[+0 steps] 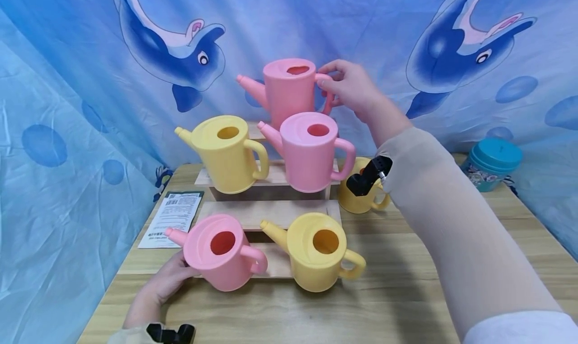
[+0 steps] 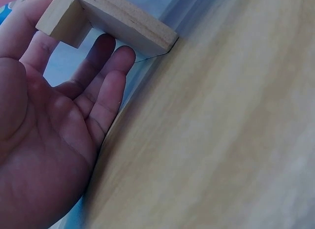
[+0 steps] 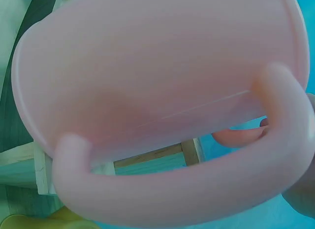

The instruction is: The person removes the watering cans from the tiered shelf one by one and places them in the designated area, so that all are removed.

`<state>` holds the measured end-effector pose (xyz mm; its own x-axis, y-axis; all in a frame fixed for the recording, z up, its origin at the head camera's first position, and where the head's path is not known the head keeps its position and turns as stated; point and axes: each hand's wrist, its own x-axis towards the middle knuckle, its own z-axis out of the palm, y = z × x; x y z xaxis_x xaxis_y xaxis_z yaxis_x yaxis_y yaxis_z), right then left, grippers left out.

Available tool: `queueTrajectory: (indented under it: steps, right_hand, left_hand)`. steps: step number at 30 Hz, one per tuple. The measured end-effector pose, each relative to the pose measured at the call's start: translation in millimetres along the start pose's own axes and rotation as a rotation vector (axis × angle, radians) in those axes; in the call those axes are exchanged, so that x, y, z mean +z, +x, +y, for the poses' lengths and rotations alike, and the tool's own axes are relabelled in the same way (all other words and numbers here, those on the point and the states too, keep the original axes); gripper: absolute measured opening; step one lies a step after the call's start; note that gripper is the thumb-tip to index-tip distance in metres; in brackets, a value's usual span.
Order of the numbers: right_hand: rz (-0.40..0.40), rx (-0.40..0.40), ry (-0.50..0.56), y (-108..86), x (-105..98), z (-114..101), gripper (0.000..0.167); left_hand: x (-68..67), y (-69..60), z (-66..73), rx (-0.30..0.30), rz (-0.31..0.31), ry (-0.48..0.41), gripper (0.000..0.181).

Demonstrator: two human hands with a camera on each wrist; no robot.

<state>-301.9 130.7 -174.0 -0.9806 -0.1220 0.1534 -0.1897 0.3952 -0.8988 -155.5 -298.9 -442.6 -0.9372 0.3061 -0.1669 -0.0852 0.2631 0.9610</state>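
Observation:
A deep-pink watering can (image 1: 289, 93) stands at the top of the stepped wooden stand (image 1: 271, 213). My right hand (image 1: 349, 86) pinches its handle; in the right wrist view a lighter pink watering can (image 3: 157, 76) hides most of that hold. On the middle step are a pale yellow watering can (image 1: 228, 158) and the lighter pink one. Lower down sit another pink watering can (image 1: 221, 264) and a yellow watering can (image 1: 318, 264). At the stand's lower left end, my left hand (image 1: 169, 279) grips the wood, its other fingers loosely bent below the board (image 2: 128, 22).
Another yellow watering can (image 1: 356, 201) stands on the table (image 1: 406, 294) right of the stand, partly behind my right wrist camera. A printed sheet (image 1: 173, 218) lies at left. A teal tub (image 1: 492, 161) stands back right, before a blue dolphin curtain (image 1: 316, 23).

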Motion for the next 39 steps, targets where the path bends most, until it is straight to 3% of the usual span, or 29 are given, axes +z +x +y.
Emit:
queueTrajectory:
  steps: [19,27,39]
  right_hand:
    - [0.061,0.061,0.005,-5.6,-22.1,8.7,0.041]
    - [0.090,0.077,0.021,-10.8,-34.8,13.5,0.039]
    - [0.146,0.125,0.068,-24.8,-62.3,30.5,0.043]
  left_hand:
    - [0.7,0.0,1.5,0.013,0.018,0.029,0.061]
    - [-2.4,-5.1,-2.3,0.048,0.013,0.014,0.053]
    - [-1.7,0.8,-1.6,0.043,-0.016,0.014,0.049]
